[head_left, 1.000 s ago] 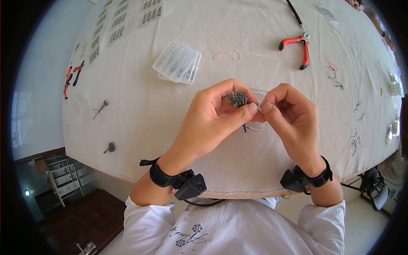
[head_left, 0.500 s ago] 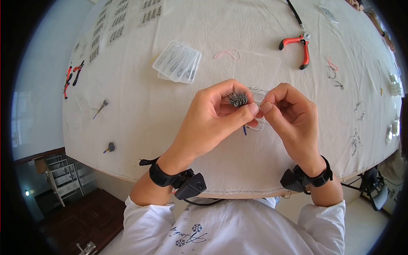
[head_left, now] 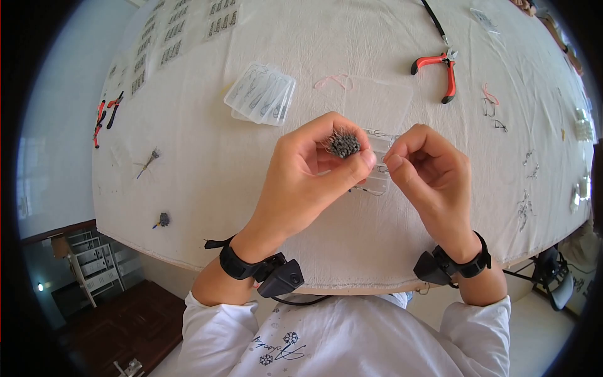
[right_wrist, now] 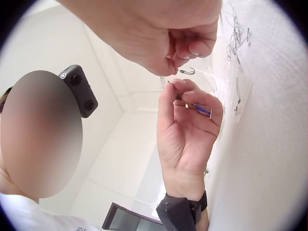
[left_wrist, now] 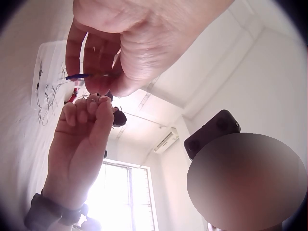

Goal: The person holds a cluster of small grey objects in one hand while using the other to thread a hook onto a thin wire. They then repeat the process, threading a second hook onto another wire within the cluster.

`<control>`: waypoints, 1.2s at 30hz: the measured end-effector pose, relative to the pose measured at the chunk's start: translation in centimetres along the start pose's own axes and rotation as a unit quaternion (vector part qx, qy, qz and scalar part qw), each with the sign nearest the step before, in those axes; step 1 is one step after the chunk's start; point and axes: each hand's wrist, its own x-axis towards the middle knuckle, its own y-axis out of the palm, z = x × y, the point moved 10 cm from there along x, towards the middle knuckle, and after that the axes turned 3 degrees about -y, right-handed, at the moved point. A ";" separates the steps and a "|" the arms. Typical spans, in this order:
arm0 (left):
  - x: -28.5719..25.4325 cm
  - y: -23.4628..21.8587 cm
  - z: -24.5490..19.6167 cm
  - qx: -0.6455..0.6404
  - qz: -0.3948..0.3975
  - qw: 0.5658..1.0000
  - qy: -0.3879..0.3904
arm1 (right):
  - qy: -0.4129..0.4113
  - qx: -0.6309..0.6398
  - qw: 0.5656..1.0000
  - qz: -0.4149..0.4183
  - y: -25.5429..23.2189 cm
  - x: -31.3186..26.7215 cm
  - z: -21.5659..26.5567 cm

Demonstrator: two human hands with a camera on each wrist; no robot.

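Observation:
My left hand [head_left: 314,166] grips a grey bundle with a frayed top [head_left: 344,144] between thumb and fingers. Its thin blue-tipped end [right_wrist: 203,109] shows under the fingers in both wrist views. Just to the right, my right hand [head_left: 433,173] pinches a small metal fishhook [right_wrist: 187,71] at thumb and index finger, its points sticking out past the fingertips. A narrow gap separates the two hands' fingertips in the head view. Below them lies a clear plastic box [head_left: 370,186] with wire hooks inside, partly hidden by the hands.
Clear boxes of hooks [head_left: 260,94] lie stacked beyond the left hand. Red-handled cutters [head_left: 449,60], a pink cord [head_left: 334,81] and loose hooks [head_left: 524,207] lie on the cloth. Two similar grey bundles [head_left: 164,219] and other pliers [head_left: 115,110] are at left, below carded pieces [head_left: 223,22].
My left hand has shifted slightly left with the grey bundle, so the fingertips have come apart. The blue tip has dropped out of the head view. My right hand has barely moved.

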 end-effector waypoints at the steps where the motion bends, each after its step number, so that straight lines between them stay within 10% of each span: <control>1: 0.0 -0.1 0.0 -0.008 -0.004 1.000 -0.005 | 0.000 -0.006 1.000 0.005 0.1 0.0 0.0; 36: -0.4 -0.4 -2.3 0.145 -0.036 0.981 0.124 | 0.018 -0.067 0.997 0.036 0.6 -0.1 0.1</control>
